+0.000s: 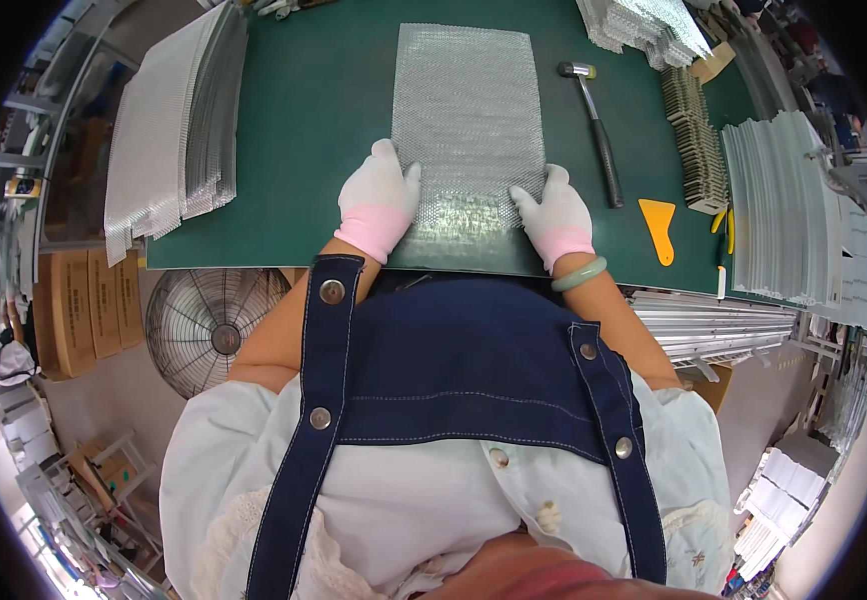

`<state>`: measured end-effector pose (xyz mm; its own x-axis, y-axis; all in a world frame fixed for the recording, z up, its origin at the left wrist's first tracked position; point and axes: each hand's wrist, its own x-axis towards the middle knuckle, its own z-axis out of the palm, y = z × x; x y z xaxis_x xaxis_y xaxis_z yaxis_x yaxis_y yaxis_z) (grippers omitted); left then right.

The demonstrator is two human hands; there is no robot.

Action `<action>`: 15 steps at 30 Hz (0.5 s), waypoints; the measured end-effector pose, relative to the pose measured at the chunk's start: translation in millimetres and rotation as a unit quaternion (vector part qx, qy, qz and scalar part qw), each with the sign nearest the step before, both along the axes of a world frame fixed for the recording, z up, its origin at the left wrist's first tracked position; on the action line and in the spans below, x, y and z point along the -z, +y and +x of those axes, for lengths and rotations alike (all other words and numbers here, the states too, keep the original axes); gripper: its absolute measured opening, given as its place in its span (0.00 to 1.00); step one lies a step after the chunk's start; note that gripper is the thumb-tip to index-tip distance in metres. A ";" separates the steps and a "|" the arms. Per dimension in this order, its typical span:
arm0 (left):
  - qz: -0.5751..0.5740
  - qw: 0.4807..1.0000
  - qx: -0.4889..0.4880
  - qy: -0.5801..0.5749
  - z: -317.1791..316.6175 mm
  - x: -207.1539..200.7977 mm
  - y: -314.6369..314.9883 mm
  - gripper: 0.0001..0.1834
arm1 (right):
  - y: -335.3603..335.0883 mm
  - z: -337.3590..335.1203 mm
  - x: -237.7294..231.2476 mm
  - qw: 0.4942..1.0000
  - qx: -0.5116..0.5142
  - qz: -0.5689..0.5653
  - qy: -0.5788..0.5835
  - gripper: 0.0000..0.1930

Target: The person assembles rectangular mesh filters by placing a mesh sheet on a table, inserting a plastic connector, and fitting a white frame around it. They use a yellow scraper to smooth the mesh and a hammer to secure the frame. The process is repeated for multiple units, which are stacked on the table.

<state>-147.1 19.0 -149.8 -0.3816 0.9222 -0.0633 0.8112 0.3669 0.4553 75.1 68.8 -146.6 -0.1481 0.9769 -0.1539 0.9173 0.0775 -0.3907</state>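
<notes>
A rectangular silvery mesh sheet (469, 125) lies lengthwise in front of me on the green tabletop (304, 130), its near part shining. My left hand (378, 195), in a white glove with a pink cuff, grips the sheet's left edge near its close end. On the opposite edge, my right hand (558, 212) wears a matching glove and holds the sheet between thumb and fingers. The fingertips are partly hidden at both edges. Right of the sheet lies a hammer (599, 130) with a dark handle. Closer to my right hand is a yellow scraper (658, 230).
Stacked mesh panels (169, 130) stand at the left table edge. On the right are a row of small metal pieces (694, 140), a stack of pale sheets (776, 210) and yellow-handled pliers (724, 228). More mesh (644, 25) lies far right. A floor fan (216, 330) stands below left.
</notes>
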 end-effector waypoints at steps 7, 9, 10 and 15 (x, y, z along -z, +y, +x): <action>0.003 0.988 -0.010 0.157 5.4 -18.5 -3.7 0.30 | 2.3 -7.1 -20.2 0.996 0.003 -0.011 -0.085 0.32; 0.083 0.974 0.080 0.194 -3.7 -5.2 -2.2 0.30 | -4.4 -10.8 -30.1 0.981 -0.017 0.056 -0.186 0.33; 0.098 0.961 0.121 0.229 -8.3 17.3 -0.2 0.29 | -2.8 -8.3 -26.5 0.981 -0.027 0.052 -0.186 0.32; 0.075 0.947 0.210 0.231 -25.1 19.5 3.4 0.28 | 9.9 12.2 2.2 0.946 -0.241 0.141 -0.167 0.30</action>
<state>-172.2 22.4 -169.3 0.0655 0.9841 0.1652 0.9967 -0.0726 0.0372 87.4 78.7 -148.8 -0.5752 0.8179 -0.0149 0.8178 0.5754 0.0126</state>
